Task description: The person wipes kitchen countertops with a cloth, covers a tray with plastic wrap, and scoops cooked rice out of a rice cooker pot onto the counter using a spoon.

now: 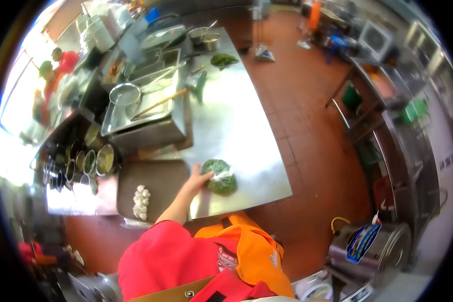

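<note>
My left hand (pixel 198 179) reaches out from the red sleeve and pinches the near-left side of a clear plastic bag of green vegetables (pixel 219 184). The bag rests on the steel table (pixel 251 171) near its front edge, with whitish bunched plastic on top. Left of the hand lies a dark rectangular tray (pixel 158 176) holding several white garlic bulbs (pixel 141 202). My right hand is not in view.
Behind the tray stands a steel basin (pixel 148 126) with a strainer (pixel 125 94) and wooden stick. Seasoning pots (pixel 104 160) line the left. Leafy greens (pixel 223 61) and a long green vegetable (pixel 201 86) lie farther back. A steel drum (pixel 377 246) stands right.
</note>
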### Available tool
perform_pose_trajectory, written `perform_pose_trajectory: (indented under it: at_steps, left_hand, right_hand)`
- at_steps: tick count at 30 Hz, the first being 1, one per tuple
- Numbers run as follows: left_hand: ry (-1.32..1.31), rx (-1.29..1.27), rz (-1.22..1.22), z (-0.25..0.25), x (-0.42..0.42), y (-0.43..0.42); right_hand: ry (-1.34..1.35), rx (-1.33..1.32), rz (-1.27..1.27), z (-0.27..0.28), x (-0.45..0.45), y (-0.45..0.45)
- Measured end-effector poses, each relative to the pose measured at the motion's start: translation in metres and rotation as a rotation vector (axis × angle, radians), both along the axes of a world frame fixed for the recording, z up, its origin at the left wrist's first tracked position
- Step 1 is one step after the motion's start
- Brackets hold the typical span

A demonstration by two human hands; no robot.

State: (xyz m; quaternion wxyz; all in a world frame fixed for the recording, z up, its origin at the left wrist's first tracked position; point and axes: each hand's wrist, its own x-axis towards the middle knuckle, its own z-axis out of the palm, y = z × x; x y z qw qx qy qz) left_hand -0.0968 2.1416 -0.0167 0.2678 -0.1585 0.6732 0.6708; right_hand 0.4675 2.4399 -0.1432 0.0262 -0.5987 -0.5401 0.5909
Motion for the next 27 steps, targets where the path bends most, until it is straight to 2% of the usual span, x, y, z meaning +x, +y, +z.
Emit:
perform_pose_trajectory:
  at_steps: [2,3,5,6,11,14,15,17,18,19,21,22,24,25,27]
  left_hand:
    - [0.025,0.071,0.181,-0.009,0.005,0.015]
    - [0.122,0.105,0.190,-0.014,0.004,0.020]
    - [0.095,0.066,0.160,-0.020,0.008,0.025]
    - [0.096,-0.046,0.230,-0.021,0.011,0.034]
    - [0.181,0.036,0.536,0.022,0.044,0.105]
    - [0.218,0.092,0.684,0.041,0.060,0.159]
    - [0.225,0.121,0.709,0.049,0.063,0.174]
    - [0.237,0.182,0.759,0.063,0.062,0.201]
    - [0.282,0.214,0.758,0.067,0.061,0.215]
    - [0.287,0.274,0.778,0.087,0.058,0.239]
    - [0.315,0.422,0.783,0.117,0.049,0.284]
    - [0.305,0.470,0.778,0.127,0.040,0.306]
    - [0.291,0.563,0.752,0.137,0.013,0.342]
    - [0.283,0.607,0.698,0.130,-0.005,0.356]
    - [0.238,0.632,0.628,0.119,-0.044,0.385]
  right_hand:
    - [-0.016,-0.046,0.040,-0.010,-0.032,0.070]
    - [-0.017,-0.066,0.062,-0.014,-0.050,0.107]
    - [-0.017,-0.089,0.110,-0.022,-0.084,0.182]
    - [-0.016,-0.094,0.139,-0.024,-0.101,0.224]
    - [-0.060,-0.048,0.282,-0.021,-0.159,0.431]
    - [-0.024,0.068,0.461,-0.047,-0.175,0.580]
    - [0.103,0.026,0.494,-0.057,-0.195,0.631]
    - [0.453,-0.528,0.227,-0.043,-0.294,0.696]
    - [0.404,-0.213,0.480,-0.027,-0.352,0.701]
    - [0.217,-0.148,0.458,0.021,-0.418,0.678]
    - [0.258,-0.173,0.600,0.053,-0.518,0.647]
    - [0.313,-0.203,0.643,0.063,-0.566,0.619]
    - [0.540,-0.442,0.824,0.087,-0.646,0.552]
    - [0.560,-0.531,0.868,0.107,-0.677,0.510]
    - [0.587,-0.766,1.111,0.146,-0.719,0.442]
